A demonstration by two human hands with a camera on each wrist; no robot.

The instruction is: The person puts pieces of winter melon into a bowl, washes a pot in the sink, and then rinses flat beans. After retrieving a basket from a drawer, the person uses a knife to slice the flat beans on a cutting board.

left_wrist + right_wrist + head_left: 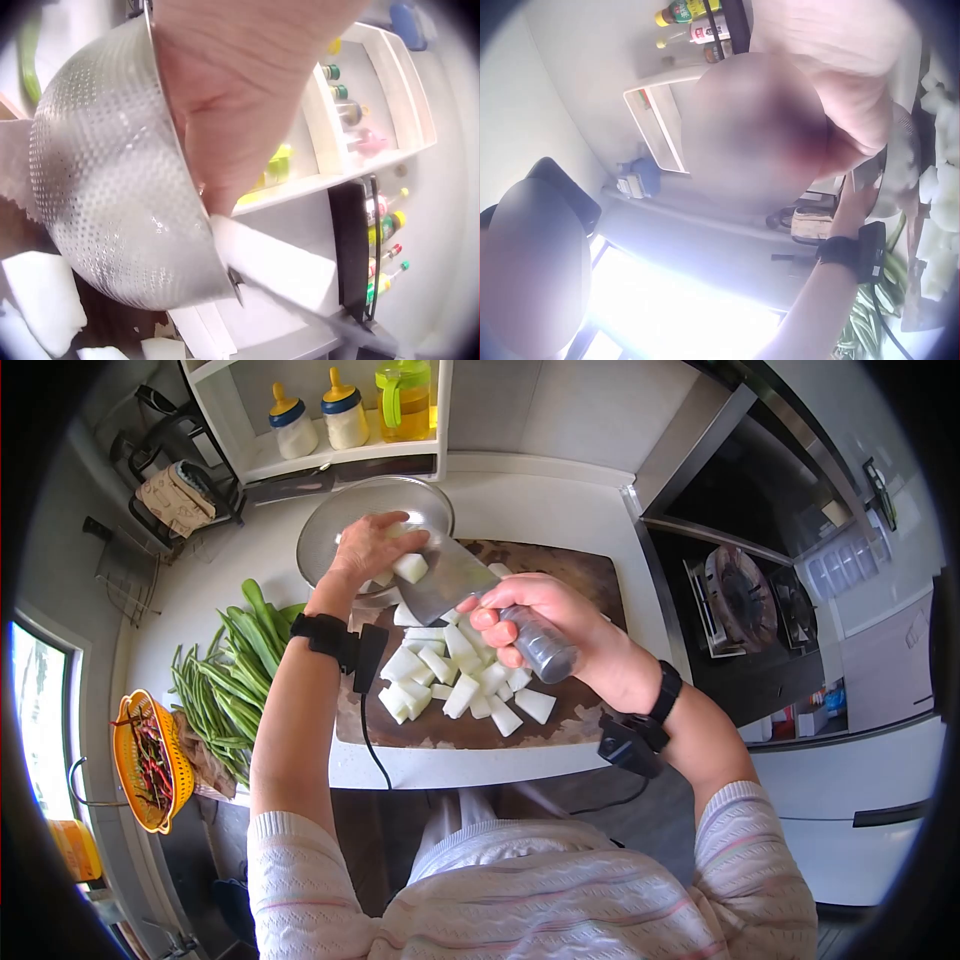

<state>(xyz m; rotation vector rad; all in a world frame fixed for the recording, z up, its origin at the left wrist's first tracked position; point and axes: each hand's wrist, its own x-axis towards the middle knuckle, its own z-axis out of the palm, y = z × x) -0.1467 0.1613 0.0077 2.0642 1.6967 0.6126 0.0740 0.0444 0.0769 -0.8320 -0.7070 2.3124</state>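
My right hand (570, 622) grips the metal cleaver (450, 572) by its handle, the blade reaching up-left to the metal colander (322, 525). With fingers extended, my left hand (372, 550) is over the colander, touching white chunks (410, 567) beside the blade. The left wrist view shows the left hand (240, 90) inside the rim of the perforated colander (120, 165), near a white chunk (277, 259) lying against the blade (341, 326). Many cut white pieces (462, 650) lie on the dark cutting board (590, 575). A blurred round shape partly covers the right hand (855, 97) in the right wrist view.
Green beans and pods (235, 670) lie left of the board, with a yellow basket (180, 760) of red peppers farther left. Behind is a shelf (275, 465) with two bottles and a jug (404, 405). A gas stove (740, 600) stands at the right.
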